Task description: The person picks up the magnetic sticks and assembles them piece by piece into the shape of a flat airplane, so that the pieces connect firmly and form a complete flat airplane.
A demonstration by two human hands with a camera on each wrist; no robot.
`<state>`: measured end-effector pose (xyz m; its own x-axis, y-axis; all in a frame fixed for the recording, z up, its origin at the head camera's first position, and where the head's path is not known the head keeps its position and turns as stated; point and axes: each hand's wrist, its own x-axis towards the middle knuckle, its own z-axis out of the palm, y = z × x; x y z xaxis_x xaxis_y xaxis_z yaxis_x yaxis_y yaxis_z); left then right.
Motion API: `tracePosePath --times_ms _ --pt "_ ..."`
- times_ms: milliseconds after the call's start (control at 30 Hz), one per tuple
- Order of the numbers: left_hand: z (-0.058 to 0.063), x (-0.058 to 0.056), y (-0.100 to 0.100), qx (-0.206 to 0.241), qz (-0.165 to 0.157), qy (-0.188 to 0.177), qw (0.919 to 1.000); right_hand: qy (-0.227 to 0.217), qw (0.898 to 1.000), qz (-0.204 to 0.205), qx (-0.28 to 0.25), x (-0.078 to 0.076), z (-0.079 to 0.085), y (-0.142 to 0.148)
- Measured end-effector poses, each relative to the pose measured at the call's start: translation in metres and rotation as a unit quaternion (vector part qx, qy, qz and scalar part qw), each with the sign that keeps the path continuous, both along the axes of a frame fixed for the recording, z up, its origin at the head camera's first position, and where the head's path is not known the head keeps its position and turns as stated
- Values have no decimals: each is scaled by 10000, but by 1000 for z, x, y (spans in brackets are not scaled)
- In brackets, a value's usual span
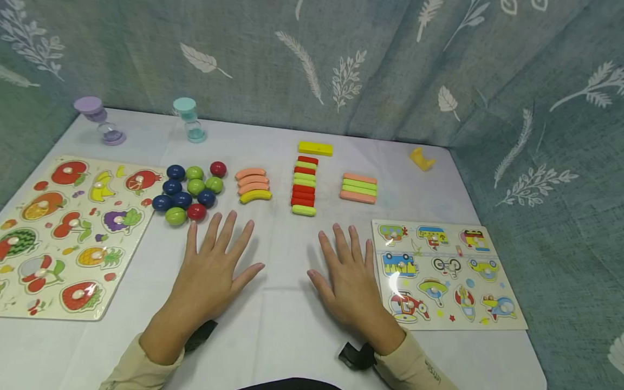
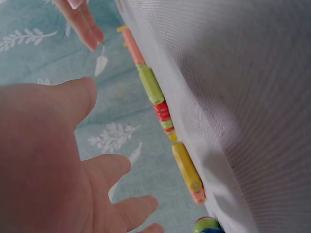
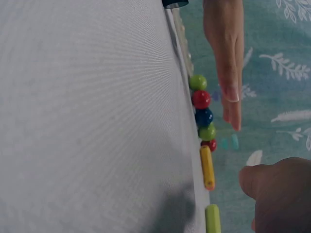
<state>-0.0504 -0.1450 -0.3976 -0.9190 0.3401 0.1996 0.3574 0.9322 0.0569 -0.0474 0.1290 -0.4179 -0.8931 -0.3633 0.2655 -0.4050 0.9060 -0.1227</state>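
Observation:
Palm down with fingers spread, my left hand [image 1: 207, 279] is over the white table, holding nothing. Its fingertips point at a cluster of blue, green and red balls [image 1: 182, 200]. My right hand [image 1: 352, 284] is likewise spread and holds nothing, beside the vehicle puzzle board [image 1: 424, 320]. Beyond the hands lie a yellow curved piece [image 1: 255, 196] with several pink curved pieces [image 1: 252, 182], a column of red and green sticks [image 1: 304, 187], and a stack of pink and green sticks [image 1: 358, 188]. The left wrist view shows the left hand [image 2: 43, 160] with straight fingers above the cloth.
A fruit puzzle board [image 1: 124, 246] lies at the left. Two hourglasses, one purple [image 1: 113, 134] and one teal [image 1: 195, 131], stand at the back left. A yellow block [image 1: 315, 148] and a small yellow piece [image 1: 421, 159] lie near the back edge, before a leaf-patterned curtain [image 1: 258, 65].

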Motion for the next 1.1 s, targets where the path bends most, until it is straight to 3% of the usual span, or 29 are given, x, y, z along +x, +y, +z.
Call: tracePosePath --times_ms 800,967,1100 --pt "1 -1 -1 0 -78 -9 10000 39 9999 -54 99 -1 5 -4" --pt "6 -9 -2 -104 -53 44 9999 23 9997 91 221 -4 8 -10" --pt "14 -22 -5 -196 -78 171 9996 20 9994 227 272 -16 18 -19"
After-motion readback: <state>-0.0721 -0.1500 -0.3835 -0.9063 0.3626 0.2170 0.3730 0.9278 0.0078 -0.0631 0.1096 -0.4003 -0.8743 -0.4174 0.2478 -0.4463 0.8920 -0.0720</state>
